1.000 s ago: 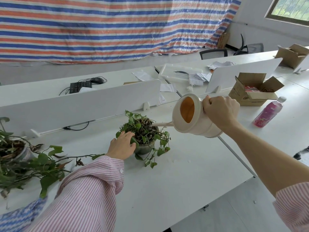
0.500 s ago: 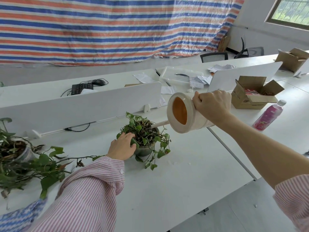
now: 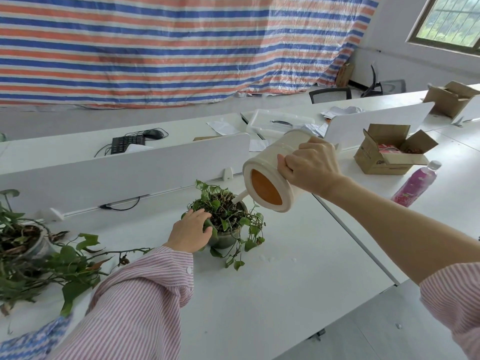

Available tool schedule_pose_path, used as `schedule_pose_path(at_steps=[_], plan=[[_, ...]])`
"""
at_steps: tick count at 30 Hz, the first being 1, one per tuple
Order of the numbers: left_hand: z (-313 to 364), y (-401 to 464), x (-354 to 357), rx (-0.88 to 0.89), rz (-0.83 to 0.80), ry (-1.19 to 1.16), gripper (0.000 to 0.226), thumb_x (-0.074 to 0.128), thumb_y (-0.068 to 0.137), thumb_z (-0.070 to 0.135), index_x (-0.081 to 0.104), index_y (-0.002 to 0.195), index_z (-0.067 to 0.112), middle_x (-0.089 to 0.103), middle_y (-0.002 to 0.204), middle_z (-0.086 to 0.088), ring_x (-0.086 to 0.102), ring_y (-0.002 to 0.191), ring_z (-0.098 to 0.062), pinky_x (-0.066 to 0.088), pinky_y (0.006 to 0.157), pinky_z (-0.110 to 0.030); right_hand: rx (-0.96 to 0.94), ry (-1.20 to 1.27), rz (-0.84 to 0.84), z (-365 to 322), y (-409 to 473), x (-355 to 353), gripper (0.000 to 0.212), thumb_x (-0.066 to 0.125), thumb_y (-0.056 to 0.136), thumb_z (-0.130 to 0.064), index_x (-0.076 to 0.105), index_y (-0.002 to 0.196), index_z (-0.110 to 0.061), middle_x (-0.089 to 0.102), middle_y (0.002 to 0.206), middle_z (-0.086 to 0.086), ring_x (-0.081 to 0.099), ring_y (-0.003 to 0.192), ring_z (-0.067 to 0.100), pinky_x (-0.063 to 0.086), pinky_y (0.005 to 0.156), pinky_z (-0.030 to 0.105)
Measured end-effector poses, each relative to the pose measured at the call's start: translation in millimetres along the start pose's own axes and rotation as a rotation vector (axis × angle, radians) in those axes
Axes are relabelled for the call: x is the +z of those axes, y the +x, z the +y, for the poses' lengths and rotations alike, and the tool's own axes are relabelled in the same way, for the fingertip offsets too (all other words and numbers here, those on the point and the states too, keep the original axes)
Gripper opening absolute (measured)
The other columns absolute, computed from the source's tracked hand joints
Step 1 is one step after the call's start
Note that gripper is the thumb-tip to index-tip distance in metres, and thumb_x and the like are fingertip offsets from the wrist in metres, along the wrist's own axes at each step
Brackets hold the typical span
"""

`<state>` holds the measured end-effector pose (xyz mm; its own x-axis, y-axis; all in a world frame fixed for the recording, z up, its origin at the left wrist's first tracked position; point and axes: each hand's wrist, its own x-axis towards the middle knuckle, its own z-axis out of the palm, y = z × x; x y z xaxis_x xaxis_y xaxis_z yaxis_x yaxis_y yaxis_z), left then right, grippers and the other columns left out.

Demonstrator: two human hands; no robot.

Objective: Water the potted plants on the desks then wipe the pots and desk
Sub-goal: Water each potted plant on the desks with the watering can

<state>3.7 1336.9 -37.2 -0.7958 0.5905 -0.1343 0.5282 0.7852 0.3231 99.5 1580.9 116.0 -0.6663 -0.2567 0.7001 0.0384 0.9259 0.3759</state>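
On the white desk (image 3: 298,294) in front of me sits the small potted plant (image 3: 226,219). My left hand (image 3: 191,233) rests on the side of its pot with the fingers gently bent, holding it steady. My right hand (image 3: 310,166) is wrapped tight round the handle of the cream watering can (image 3: 275,172), which is tipped far over with its spout down in the leaves.

If I tip more, I think water could spill out of the big open top and onto the desk. Some drops already lie near the pot. Too much water could also run over the rim.

I cannot see any water coming out, because the leaves hide the spout's end. My right fingers hide the handle. The other plant (image 3: 23,242) at the left is cut off by the edge.
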Motion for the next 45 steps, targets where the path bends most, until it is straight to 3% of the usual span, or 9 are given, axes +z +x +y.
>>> schedule_pose_path(at_steps=[12,17,19,23,27,31,35,40,45], plan=[[10,2,-3,0.033,0.080,0.010,0.045,0.042,0.095,0.029,0.036,0.139,0.024,0.028,0.151,-0.004,0.025,0.139,-0.021,0.033,0.109,-0.040,0.313,0.027,0.086,2,-9,4,0.052,0.047,0.081,-0.021,0.046,0.030,-0.009,0.034,0.025,0.000,0.034,0.025,0.019,0.038,0.049,0.020],[15,5,0,0.040,0.106,-0.001,0.047,0.044,0.094,0.028,0.035,0.140,0.020,0.029,0.150,-0.005,0.023,0.139,-0.022,0.031,0.110,-0.042,0.763,0.162,-0.075,11,-28,1,0.047,0.047,0.090,-0.026,0.065,0.055,-0.001,0.054,0.050,0.019,0.051,0.053,0.035,0.028,0.058,0.030],[20,7,2,0.025,0.129,0.030,0.048,0.043,0.094,0.028,0.034,0.140,0.020,0.028,0.151,-0.006,0.020,0.141,-0.023,0.025,0.112,-0.046,1.026,0.244,-0.165,17,-41,3,0.045,0.043,0.092,-0.026,0.064,0.058,-0.004,0.051,0.055,0.014,0.049,0.066,0.034,0.027,0.061,0.031],[48,15,2,0.016,0.211,0.185,0.050,0.038,0.094,0.033,0.028,0.143,0.023,0.023,0.153,-0.003,0.007,0.144,-0.023,0.007,0.112,-0.056,1.573,0.505,-0.235,27,-85,15,0.039,0.038,0.089,-0.025,0.051,0.056,-0.008,0.046,0.057,0.008,0.044,0.064,0.028,0.029,0.054,0.032],[88,31,8,0.111,0.232,0.190,0.049,0.036,0.094,0.033,0.029,0.142,0.024,0.021,0.153,-0.004,0.001,0.144,-0.024,0.002,0.112,-0.059,1.888,0.750,-0.140,32,-127,22,0.036,0.039,0.089,-0.023,0.049,0.057,-0.009,0.052,0.067,0.010,0.043,0.059,0.025,0.034,0.058,0.031],[142,48,24,0.199,0.162,0.129,0.054,0.038,0.095,0.032,0.021,0.145,0.022,0.013,0.156,-0.004,-0.001,0.144,-0.024,0.007,0.114,-0.052,1.896,0.858,-0.111,53,-159,16,0.032,0.043,0.089,-0.028,0.050,0.061,-0.015,0.051,0.067,0.002,0.044,0.068,0.021,0.039,0.068,0.033],[213,77,57,0.296,0.050,0.043,0.062,0.040,0.094,0.032,0.012,0.148,0.020,0.007,0.157,-0.005,0.002,0.144,-0.026,0.017,0.115,-0.044,1.833,0.908,-0.123,101,-204,18,0.025,0.044,0.092,-0.025,0.048,0.069,-0.017,0.045,0.070,-0.001,0.042,0.070,0.018,0.038,0.058,0.028],[300,119,114,0.279,-0.111,-0.010,0.066,0.042,0.094,0.033,0.006,0.149,0.020,0.003,0.157,-0.004,0.002,0.144,-0.025,0.021,0.112,-0.039,1.694,0.878,-0.171,166,-272,42,0.023,0.036,0.099,-0.024,0.053,0.105,-0.009,0.056,0.090,0.001,0.051,0.090,0.021,0.044,0.076,0.037],[378,163,170,0.318,-0.226,0.043,0.069,0.044,0.093,0.035,0.005,0.148,0.022,0.003,0.157,-0.005,0.004,0.144,-0.028,0.025,0.112,-0.045,1.677,0.931,-0.226,221,-322,70,0.017,0.036,0.100,-0.022,0.051,0.105,-0.015,0.057,0.104,0.004,0.052,0.101,0.022,0.046,0.091,0.042]])
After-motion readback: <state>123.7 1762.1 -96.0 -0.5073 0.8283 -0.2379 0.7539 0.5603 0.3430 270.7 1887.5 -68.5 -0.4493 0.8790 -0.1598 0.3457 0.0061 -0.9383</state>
